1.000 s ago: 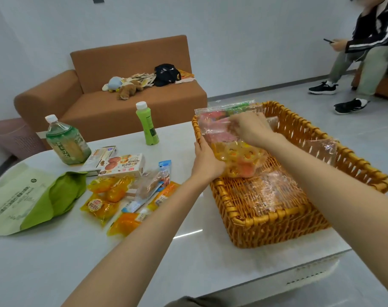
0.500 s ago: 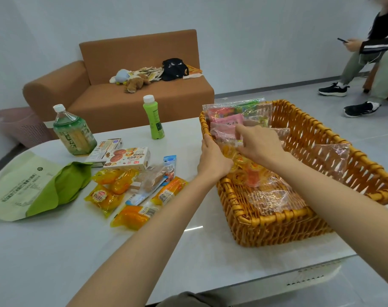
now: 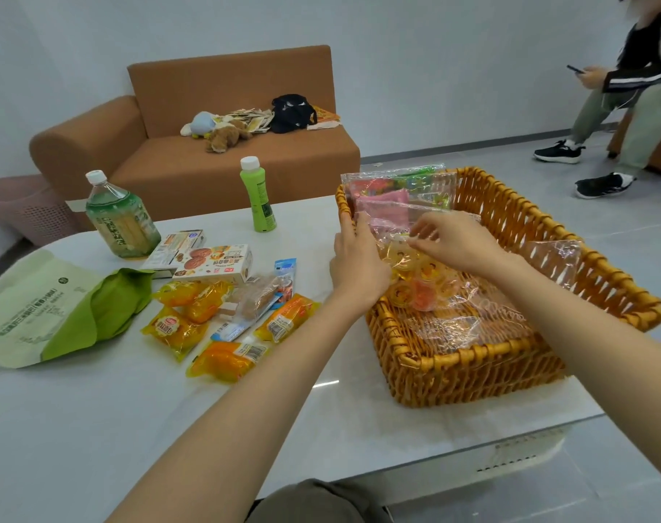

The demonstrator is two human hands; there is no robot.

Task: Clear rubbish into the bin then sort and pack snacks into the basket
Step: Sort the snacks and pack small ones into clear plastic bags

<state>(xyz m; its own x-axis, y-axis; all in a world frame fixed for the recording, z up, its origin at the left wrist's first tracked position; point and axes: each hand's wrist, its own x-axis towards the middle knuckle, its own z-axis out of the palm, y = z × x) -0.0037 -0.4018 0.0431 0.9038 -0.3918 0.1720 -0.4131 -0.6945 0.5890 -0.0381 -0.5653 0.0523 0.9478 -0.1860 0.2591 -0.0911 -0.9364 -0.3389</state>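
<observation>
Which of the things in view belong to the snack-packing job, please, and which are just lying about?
Job: basket, jelly bag, sweet bags, orange packets, biscuit box, wafer packets.
Lying about: sofa, plush toys, black cap, seated person.

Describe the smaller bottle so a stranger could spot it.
Look along the white table, at its far edge before the sofa. The slim bottle stands there, left of the basket. Unlike the squat clear bottle, it is solid bright green.
</observation>
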